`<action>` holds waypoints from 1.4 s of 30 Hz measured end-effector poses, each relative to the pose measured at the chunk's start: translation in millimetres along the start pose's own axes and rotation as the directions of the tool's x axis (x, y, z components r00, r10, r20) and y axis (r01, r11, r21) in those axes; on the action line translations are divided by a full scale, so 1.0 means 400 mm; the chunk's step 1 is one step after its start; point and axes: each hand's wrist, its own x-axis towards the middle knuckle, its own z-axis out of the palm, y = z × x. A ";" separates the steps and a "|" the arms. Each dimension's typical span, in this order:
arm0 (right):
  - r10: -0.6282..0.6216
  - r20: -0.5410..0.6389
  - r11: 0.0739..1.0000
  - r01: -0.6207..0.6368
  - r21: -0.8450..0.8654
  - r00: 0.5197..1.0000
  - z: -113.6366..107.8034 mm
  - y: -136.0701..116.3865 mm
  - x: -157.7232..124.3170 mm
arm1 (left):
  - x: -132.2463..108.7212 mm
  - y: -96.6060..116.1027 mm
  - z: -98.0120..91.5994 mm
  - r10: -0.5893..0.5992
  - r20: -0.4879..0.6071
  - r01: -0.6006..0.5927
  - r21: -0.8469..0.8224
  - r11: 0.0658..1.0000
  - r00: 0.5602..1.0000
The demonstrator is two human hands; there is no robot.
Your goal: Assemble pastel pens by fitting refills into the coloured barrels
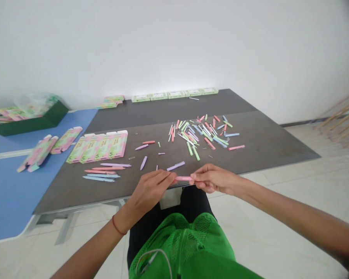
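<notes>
My left hand and my right hand meet at the near edge of a dark grey table. Both pinch the ends of one pink pen, held level between them. Just beyond it lies a lilac pen piece. Farther back, a loose pile of pastel pens and pen parts spreads over the table. Several finished pens lie in a row to the left of my hands.
A row of flat pink-and-green boxes lies at the table's left. More folded boxes rest on a blue surface. Green boxes line the far edge. A dark green bin stands far left. Green mesh fabric covers my lap.
</notes>
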 end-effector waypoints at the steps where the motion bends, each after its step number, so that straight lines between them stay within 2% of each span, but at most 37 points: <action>1: -0.133 -0.039 0.981 0.126 -0.145 0.990 0.007 0.001 -0.008 | 0.008 -0.002 -0.010 -0.051 0.038 0.053 -0.052 0.997 0.998; 2: -0.284 -0.069 0.918 0.250 -0.308 0.956 0.014 0.002 -0.017 | 0.017 -0.003 -0.023 -0.106 0.092 0.116 -0.115 0.987 0.990; 4: -0.549 -0.049 0.678 0.410 -0.611 0.834 0.024 0.007 -0.034 | 0.040 -0.007 -0.052 -0.154 0.254 0.215 -0.233 0.948 0.955; 6: -0.705 0.063 0.381 0.452 -0.806 0.706 0.026 0.014 -0.042 | 0.062 -0.013 -0.078 -0.155 0.408 0.296 -0.308 0.904 0.900; 8: -0.756 0.214 0.086 0.418 -0.904 0.618 0.024 0.018 -0.041 | 0.079 -0.020 -0.092 -0.131 0.536 0.377 -0.380 0.845 0.834; 9: -0.750 0.278 -0.045 0.372 -0.927 0.600 0.022 0.017 -0.038 | 0.085 -0.023 -0.095 -0.104 0.586 0.411 -0.419 0.809 0.803; 11: -0.692 0.366 -0.261 0.257 -0.931 0.622 0.021 0.011 -0.032 | 0.092 -0.026 -0.090 -0.058 0.627 0.446 -0.483 0.753 0.777; 13: -0.605 0.390 -0.386 0.172 -0.906 0.694 0.024 0.001 -0.030 | 0.092 -0.023 -0.076 -0.070 0.585 0.414 -0.480 0.773 0.808; 14: -0.563 0.383 -0.408 0.156 -0.899 0.733 0.027 -0.004 -0.030 | 0.090 -0.020 -0.067 -0.099 0.538 0.378 -0.440 0.815 0.837; 16: -0.494 0.334 -0.363 0.158 -0.918 0.803 0.034 -0.013 -0.033 | 0.082 -0.011 -0.051 -0.143 0.430 0.294 -0.307 0.905 0.891; 18: -0.459 0.262 -0.223 0.175 -0.959 0.849 0.039 -0.018 -0.036 | 0.072 -0.003 -0.039 -0.135 0.366 0.208 -0.167 0.964 0.921; 20: -0.461 0.184 -0.011 0.202 -0.979 0.868 0.041 -0.020 -0.033 | 0.065 0.003 -0.035 -0.097 0.348 0.123 -0.054 0.991 0.932; 22: -0.446 0.117 0.282 0.263 -0.923 0.888 0.040 -0.022 -0.025 | 0.063 0.005 -0.038 -0.040 0.346 0.023 0.054 0.998 0.937; 24: -0.354 0.063 0.610 0.282 -0.741 0.933 0.033 -0.026 -0.012 | 0.066 0.003 -0.044 0.033 0.339 -0.092 0.161 0.983 0.940; 25: -0.274 0.050 0.756 0.247 -0.606 0.960 0.029 -0.029 -0.004 | 0.068 0.001 -0.046 0.070 0.329 -0.145 0.211 0.967 0.942; 26: -0.175 0.051 0.869 0.179 -0.461 0.983 0.023 -0.033 0.003 | 0.070 -0.001 -0.047 0.105 0.314 -0.190 0.254 0.948 0.944; 28: 0.029 0.105 0.981 -0.008 -0.194 0.994 0.009 -0.042 0.015 | 0.073 -0.005 -0.047 0.162 0.266 -0.244 0.315 0.917 0.950; 30: 0.161 0.210 0.987 -0.160 -0.024 0.964 -0.005 -0.051 0.023 | 0.072 -0.005 -0.046 0.198 0.218 -0.263 0.329 0.907 0.956; 32: 0.193 0.274 0.978 -0.207 0.022 0.942 -0.014 -0.056 0.025 | 0.069 -0.002 -0.046 0.208 0.179 -0.254 0.300 0.919 0.962; 34: 0.134 0.255 0.991 -0.130 -0.030 0.958 -0.015 -0.055 0.023 | 0.067 0.001 -0.052 0.175 0.156 -0.210 0.245 0.947 0.972; 36: -0.017 0.196 0.979 0.056 -0.195 0.980 -0.008 -0.050 0.016 | 0.069 -0.001 -0.063 0.089 0.158 -0.113 0.153 0.982 0.983; 37: -0.123 0.164 0.935 0.170 -0.311 0.979 -0.002 -0.046 0.011 | 0.072 -0.004 -0.069 0.028 0.174 -0.044 0.087 0.995 0.984; 39: -0.342 0.112 0.750 0.342 -0.566 0.933 0.013 -0.039 0.002 | 0.082 -0.015 -0.083 -0.099 0.246 0.119 -0.070 0.990 0.964; 40: -0.425 0.098 0.632 0.372 -0.679 0.900 0.020 -0.036 -0.003 | 0.087 -0.022 -0.089 -0.142 0.311 0.197 -0.152 0.969 0.940; 42: -0.524 0.090 0.414 0.346 -0.842 0.847 0.032 -0.031 -0.011 | 0.097 -0.034 -0.097 -0.167 0.461 0.330 -0.299 0.895 0.871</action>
